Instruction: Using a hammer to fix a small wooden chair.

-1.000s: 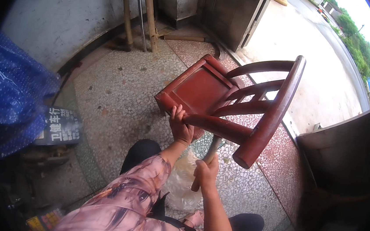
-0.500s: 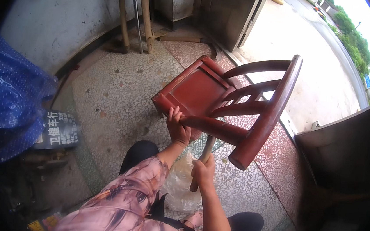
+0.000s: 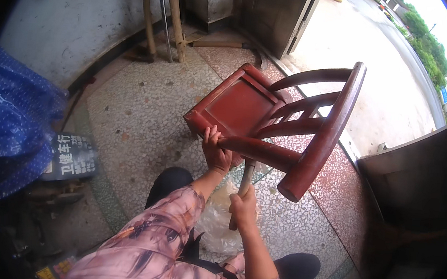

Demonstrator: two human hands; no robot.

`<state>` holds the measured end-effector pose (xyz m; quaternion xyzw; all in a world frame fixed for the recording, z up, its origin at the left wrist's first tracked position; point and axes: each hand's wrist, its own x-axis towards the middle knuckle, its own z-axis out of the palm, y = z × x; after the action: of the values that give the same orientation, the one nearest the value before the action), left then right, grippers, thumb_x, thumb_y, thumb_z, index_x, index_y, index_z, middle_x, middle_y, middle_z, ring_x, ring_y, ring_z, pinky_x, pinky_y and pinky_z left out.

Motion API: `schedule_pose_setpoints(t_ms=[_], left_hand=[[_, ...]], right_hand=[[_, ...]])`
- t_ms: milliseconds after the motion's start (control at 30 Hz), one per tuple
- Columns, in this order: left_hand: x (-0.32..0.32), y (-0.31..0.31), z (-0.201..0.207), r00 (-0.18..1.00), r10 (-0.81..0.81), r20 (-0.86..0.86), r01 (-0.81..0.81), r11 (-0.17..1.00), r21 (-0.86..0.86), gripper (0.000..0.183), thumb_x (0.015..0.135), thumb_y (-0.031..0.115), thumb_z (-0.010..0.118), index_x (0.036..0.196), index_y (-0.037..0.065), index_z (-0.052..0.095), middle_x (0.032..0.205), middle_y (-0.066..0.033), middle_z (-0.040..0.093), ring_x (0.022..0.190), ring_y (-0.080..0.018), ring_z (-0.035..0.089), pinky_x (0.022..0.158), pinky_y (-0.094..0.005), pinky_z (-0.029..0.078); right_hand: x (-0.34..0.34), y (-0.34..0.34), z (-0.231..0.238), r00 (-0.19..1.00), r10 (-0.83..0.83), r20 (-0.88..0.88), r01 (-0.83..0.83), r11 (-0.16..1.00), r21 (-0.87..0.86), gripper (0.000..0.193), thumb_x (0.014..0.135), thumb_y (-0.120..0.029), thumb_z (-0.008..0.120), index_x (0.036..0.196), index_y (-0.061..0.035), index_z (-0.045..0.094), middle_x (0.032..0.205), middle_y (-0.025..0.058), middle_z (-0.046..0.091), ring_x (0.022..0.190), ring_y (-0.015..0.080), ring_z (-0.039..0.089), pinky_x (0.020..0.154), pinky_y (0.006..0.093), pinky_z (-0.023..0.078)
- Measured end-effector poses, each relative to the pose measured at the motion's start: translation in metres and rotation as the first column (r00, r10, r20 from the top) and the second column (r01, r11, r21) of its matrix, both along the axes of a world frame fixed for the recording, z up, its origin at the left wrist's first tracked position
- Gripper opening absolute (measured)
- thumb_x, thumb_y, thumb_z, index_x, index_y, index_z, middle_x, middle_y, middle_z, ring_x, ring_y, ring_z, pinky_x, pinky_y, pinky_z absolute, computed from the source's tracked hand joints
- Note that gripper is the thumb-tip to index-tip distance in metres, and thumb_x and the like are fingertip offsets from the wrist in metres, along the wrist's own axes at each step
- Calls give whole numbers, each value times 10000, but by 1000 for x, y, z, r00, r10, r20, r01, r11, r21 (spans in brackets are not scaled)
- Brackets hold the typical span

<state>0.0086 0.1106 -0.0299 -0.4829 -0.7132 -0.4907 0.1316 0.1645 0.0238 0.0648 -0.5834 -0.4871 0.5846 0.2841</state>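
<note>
A small red-brown wooden chair [image 3: 242, 106] is tilted in front of me, its backrest toward the right. My left hand [image 3: 217, 152] is closed on the chair where the seat's near corner meets the lowest back post. Below that post, my right hand [image 3: 245, 208] is wrapped round the wooden handle [image 3: 246, 177] of a tool. The tool's upper end goes out of sight behind the chair, so its head is hidden. A crumpled clear plastic bag [image 3: 218, 224] lies on the floor between my knees.
Wooden poles [image 3: 176, 21] and a thin metal rod lean at the far wall. A wooden-handled tool with a curved blade [image 3: 224, 45] lies by the open door [image 3: 271, 21]. Blue dotted cloth [image 3: 20, 122] hangs at left above a dark printed flap [image 3: 73, 157]. A dark panel [image 3: 412, 172] stands right.
My right hand and the tool handle have shifted slightly left and upward. The chair has tipped a little, its seat edge a bit higher; my left hand keeps its grip.
</note>
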Motion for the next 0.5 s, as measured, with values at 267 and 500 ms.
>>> schedule_pose_setpoints(t_ms=[267, 500], left_hand=[[-4, -1, 0, 1000, 18, -24, -18, 1000, -22, 299, 942, 260, 485, 1117, 21, 446, 1250, -228, 496, 1186, -479, 436, 1025, -530, 344], [0, 2, -2, 1000, 10, -9, -10, 1000, -17, 302, 932, 255, 491, 1116, 16, 471, 1261, -215, 520, 1226, -449, 427, 1028, -510, 337]], right_hand=[[11, -13, 27, 944, -199, -262, 258, 942, 213, 210, 834, -25, 601, 958, -14, 433, 633, 37, 530, 439, 107, 510, 405, 247, 429], [2, -3, 30, 881, -298, -368, 376, 912, 164, 113, 837, -28, 584, 811, -17, 475, 559, 27, 500, 442, 115, 509, 409, 244, 411]])
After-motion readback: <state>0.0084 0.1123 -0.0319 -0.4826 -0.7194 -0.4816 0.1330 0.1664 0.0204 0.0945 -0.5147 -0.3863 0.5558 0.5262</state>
